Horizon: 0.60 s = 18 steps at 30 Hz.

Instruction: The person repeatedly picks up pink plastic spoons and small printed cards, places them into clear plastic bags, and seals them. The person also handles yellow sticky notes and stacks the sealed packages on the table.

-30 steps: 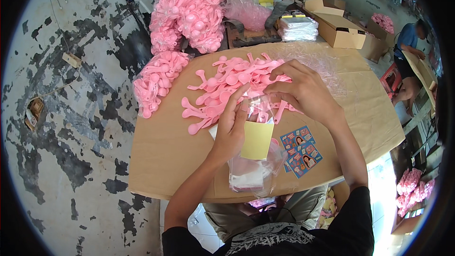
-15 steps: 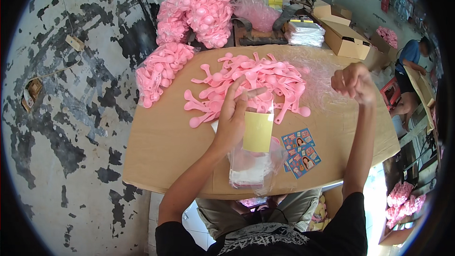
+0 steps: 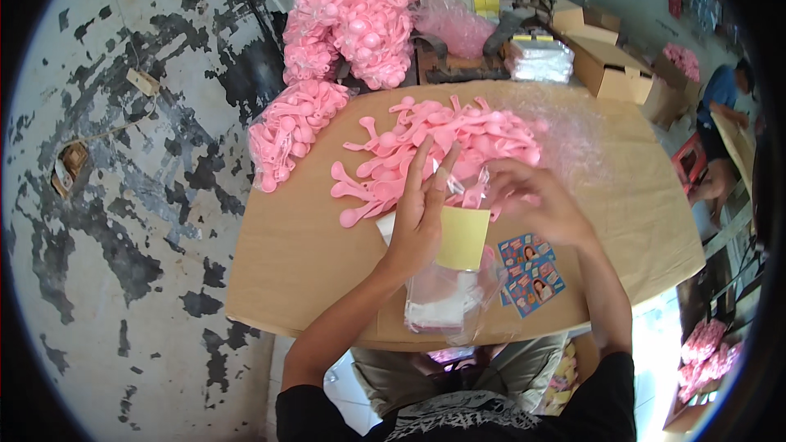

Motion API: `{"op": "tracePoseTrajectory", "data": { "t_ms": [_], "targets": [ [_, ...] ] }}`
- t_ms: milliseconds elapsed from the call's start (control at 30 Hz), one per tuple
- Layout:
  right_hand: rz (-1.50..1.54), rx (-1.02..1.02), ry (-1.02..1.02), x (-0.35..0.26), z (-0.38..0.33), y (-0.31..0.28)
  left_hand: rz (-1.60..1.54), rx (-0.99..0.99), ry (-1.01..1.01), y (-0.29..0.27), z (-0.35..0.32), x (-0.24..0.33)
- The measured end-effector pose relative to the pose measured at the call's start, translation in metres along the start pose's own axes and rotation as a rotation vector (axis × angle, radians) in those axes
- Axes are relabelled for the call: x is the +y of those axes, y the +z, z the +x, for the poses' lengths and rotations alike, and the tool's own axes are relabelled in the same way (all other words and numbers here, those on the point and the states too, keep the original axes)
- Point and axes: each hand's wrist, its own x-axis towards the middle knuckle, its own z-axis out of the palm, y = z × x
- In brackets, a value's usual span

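Nearest, loose clear bags (image 3: 434, 308) are spread by the front edge of the bench (image 3: 286, 278), and blue printed cards (image 3: 530, 278) are laid to their right. Just beyond, a yellow card (image 3: 463, 239) is set in or against a clear bag (image 3: 453, 188), whose film rises above it. The card is touched along its left side by the left hand (image 3: 419, 217); two of its fingers are pointed up and held apart, and whether the film is clamped cannot be told. The right hand (image 3: 536, 200), held well off to the right half a second ago, is now brought back beside the bag's top; its fingers are blurred, so their grip cannot be told. Behind, pink spoons (image 3: 475, 127) are heaped. Farther off, bagged spoons (image 3: 372, 33) are piled near a cardboard box (image 3: 626, 82).
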Motion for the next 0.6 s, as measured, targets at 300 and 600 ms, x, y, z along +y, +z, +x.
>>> {"op": "tracePoseTrajectory", "data": {
  "t_ms": [300, 600],
  "targets": [
    [0.232, 0.186, 0.112, 0.024, 0.002, 0.016, -0.267, -0.055, -0.332, 0.007, 0.002, -0.006],
    [0.241, 0.165, 0.118, 0.024, 0.001, 0.010, -0.233, -0.043, -0.348, 0.006, 0.002, 0.002]
  ]
}}
